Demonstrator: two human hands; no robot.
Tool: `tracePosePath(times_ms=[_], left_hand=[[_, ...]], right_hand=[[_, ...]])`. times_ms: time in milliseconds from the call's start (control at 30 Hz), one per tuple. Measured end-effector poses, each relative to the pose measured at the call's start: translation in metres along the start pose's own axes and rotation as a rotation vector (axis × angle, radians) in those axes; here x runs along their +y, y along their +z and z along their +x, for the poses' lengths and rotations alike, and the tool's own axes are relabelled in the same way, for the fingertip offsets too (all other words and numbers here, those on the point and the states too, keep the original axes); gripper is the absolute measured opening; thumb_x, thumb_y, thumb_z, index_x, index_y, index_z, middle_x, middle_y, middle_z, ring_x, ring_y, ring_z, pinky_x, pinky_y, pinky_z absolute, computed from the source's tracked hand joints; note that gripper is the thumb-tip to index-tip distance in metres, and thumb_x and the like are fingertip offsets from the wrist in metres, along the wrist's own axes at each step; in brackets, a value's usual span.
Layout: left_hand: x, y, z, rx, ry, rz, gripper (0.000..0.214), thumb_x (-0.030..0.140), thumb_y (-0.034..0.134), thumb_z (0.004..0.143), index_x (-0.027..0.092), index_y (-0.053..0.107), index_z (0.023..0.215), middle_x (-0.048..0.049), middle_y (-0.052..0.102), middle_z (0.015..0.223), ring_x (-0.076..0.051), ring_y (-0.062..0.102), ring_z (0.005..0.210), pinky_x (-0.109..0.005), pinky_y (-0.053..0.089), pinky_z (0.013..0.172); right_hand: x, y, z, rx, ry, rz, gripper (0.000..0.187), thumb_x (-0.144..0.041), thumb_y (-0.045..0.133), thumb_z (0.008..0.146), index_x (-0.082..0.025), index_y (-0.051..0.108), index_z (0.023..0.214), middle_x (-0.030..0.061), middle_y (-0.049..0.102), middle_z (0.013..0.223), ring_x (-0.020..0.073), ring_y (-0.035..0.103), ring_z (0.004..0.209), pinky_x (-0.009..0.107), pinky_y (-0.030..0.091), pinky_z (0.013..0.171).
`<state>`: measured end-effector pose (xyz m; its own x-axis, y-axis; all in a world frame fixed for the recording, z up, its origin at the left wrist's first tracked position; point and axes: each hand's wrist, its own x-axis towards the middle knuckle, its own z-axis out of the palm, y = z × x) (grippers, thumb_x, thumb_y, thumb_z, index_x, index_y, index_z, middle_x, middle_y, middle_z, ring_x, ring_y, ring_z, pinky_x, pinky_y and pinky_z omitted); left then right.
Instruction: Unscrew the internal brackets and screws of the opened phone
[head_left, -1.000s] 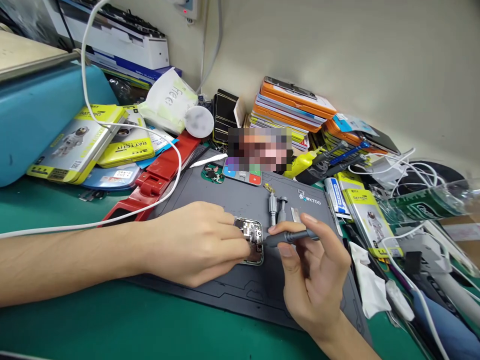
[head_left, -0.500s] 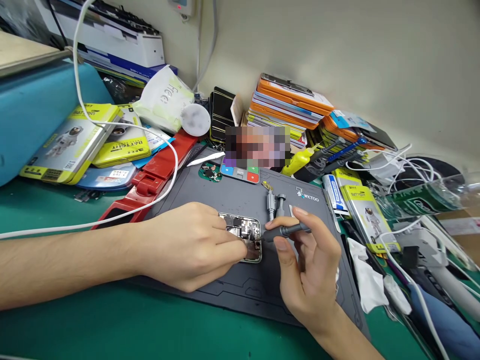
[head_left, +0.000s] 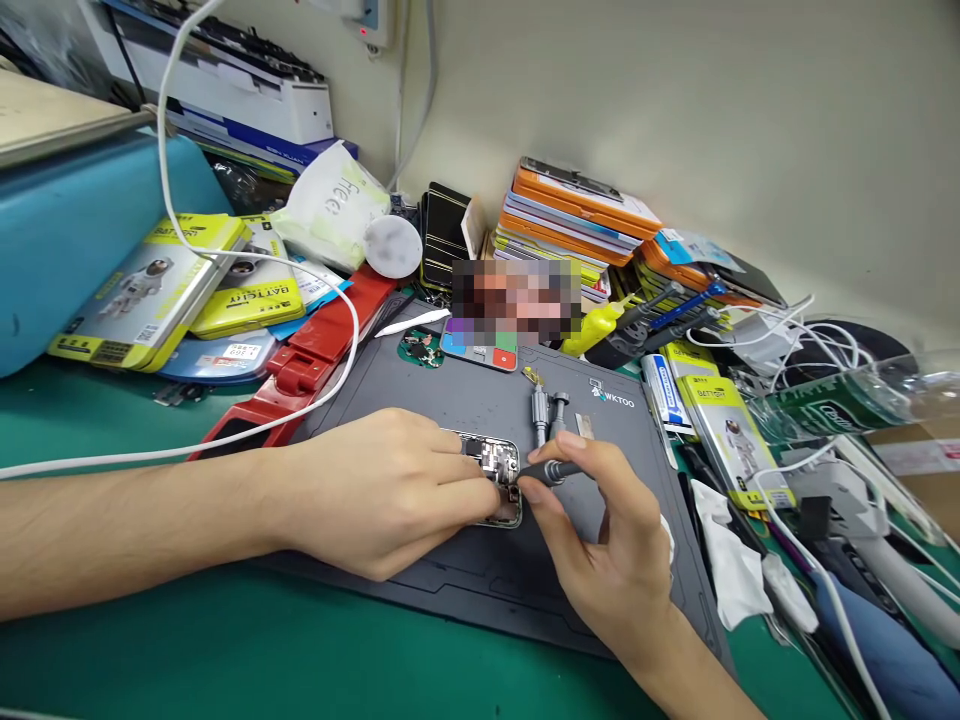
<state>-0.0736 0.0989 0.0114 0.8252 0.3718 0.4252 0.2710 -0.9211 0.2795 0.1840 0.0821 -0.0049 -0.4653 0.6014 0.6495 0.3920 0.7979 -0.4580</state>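
An opened phone (head_left: 496, 462) with its inner parts bare lies on the dark grey work mat (head_left: 480, 580). My left hand (head_left: 382, 490) rests over the phone's left side, fingers curled and pressed on its frame. My right hand (head_left: 600, 540) pinches a thin dark screwdriver (head_left: 550, 471) between thumb and fingers. The tool's tip meets the phone's right edge, close to my left fingertips. Most of the phone is hidden under my left hand.
Two metal screwdriver bits (head_left: 547, 412) stand on the mat behind the phone. A red tool (head_left: 315, 350), yellow battery boxes (head_left: 150, 290), a stack of orange cases (head_left: 577, 215), white cables (head_left: 225, 430) and a white cloth (head_left: 735, 570) crowd the green table (head_left: 187, 660).
My right hand has slid left along the screwdriver and closer to the phone. The tool's tip now sits at the phone's edge. My left hand stays on the phone.
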Motion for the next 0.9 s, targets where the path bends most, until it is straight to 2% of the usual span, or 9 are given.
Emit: tracePosePath(times_ms=[100,167,233,367,467,567,767,833,900], left_hand=[[-0.0002,-0.0016,0.0007,0.004,-0.019,-0.01,0.017,0.01,0.049,0.106,0.018,0.064,0.108,-0.004,0.076,0.096,-0.021,0.062,0.076,-0.037,0.041,0.068],[-0.0006,-0.0018,0.0006,0.015,-0.044,-0.005,0.017,0.009,0.049,0.104,0.02,0.062,0.107,-0.0023,0.075,0.097,-0.021,0.06,0.075,-0.037,0.04,0.067],[-0.0011,-0.0015,0.0001,0.019,-0.072,0.008,0.017,0.009,0.05,0.103,0.021,0.061,0.105,-0.0011,0.074,0.094,-0.021,0.059,0.075,-0.036,0.04,0.067],[-0.002,-0.0008,-0.0005,-0.008,-0.134,0.047,0.016,0.012,0.049,0.105,0.02,0.062,0.102,-0.0011,0.07,0.088,-0.021,0.059,0.075,-0.036,0.04,0.066],[-0.0026,-0.0002,0.0,-0.018,-0.164,0.06,0.017,0.013,0.047,0.106,0.019,0.063,0.103,-0.0012,0.069,0.087,-0.02,0.06,0.074,-0.035,0.041,0.067],[-0.0029,0.001,0.0007,-0.019,-0.184,0.067,0.019,0.016,0.045,0.109,0.019,0.063,0.103,-0.0009,0.068,0.086,-0.02,0.06,0.073,-0.035,0.04,0.066],[-0.0031,0.0019,0.0021,0.009,-0.162,0.098,0.025,0.023,0.042,0.114,0.018,0.064,0.102,-0.0009,0.07,0.085,-0.019,0.062,0.072,-0.033,0.042,0.067],[-0.0034,0.0021,0.0023,0.014,-0.166,0.102,0.027,0.025,0.042,0.115,0.018,0.065,0.102,-0.0012,0.071,0.086,-0.019,0.063,0.072,-0.033,0.043,0.067],[-0.0042,0.0029,0.002,0.021,-0.171,0.101,0.029,0.027,0.042,0.116,0.018,0.065,0.102,-0.0015,0.071,0.086,-0.018,0.064,0.072,-0.032,0.043,0.066]], right_hand=[[-0.0015,-0.0008,0.0004,-0.057,0.029,0.072,0.085,0.01,0.058,0.092,-0.024,0.037,0.166,0.0109,0.067,0.135,0.0236,0.069,0.115,0.045,0.057,0.101],[-0.0022,-0.0012,0.0002,-0.074,0.023,0.087,0.085,0.008,0.059,0.092,-0.024,0.036,0.167,0.0119,0.065,0.14,0.025,0.067,0.122,0.046,0.056,0.105],[-0.0022,-0.0016,-0.0003,-0.056,0.019,0.077,0.083,0.008,0.06,0.092,-0.025,0.039,0.165,0.0114,0.064,0.141,0.0249,0.066,0.125,0.046,0.055,0.106],[-0.0012,-0.0022,-0.0022,-0.031,0.064,0.134,0.075,0.007,0.048,0.097,-0.025,0.041,0.165,0.0111,0.062,0.148,0.0249,0.065,0.127,0.047,0.054,0.107],[-0.0005,-0.0022,-0.0029,-0.02,0.073,0.121,0.076,0.005,0.052,0.097,-0.028,0.041,0.165,0.0089,0.062,0.15,0.0247,0.064,0.129,0.047,0.053,0.109],[0.0003,-0.0024,-0.0026,0.001,0.092,0.12,0.072,0.005,0.048,0.1,-0.027,0.043,0.164,0.0081,0.065,0.148,0.0236,0.066,0.128,0.046,0.054,0.108],[0.0007,-0.0036,-0.0021,0.001,0.018,0.048,0.077,0.007,0.052,0.095,-0.024,0.043,0.165,0.0105,0.059,0.151,0.0252,0.06,0.136,0.046,0.053,0.114],[-0.0001,-0.0039,-0.0018,-0.009,0.006,0.046,0.076,0.005,0.052,0.095,-0.022,0.041,0.165,0.0126,0.059,0.151,0.026,0.061,0.134,0.048,0.053,0.114],[-0.0007,-0.0037,-0.0007,-0.009,-0.018,0.011,0.077,0.003,0.06,0.094,-0.022,0.042,0.165,0.0136,0.061,0.145,0.026,0.063,0.129,0.046,0.056,0.111]])
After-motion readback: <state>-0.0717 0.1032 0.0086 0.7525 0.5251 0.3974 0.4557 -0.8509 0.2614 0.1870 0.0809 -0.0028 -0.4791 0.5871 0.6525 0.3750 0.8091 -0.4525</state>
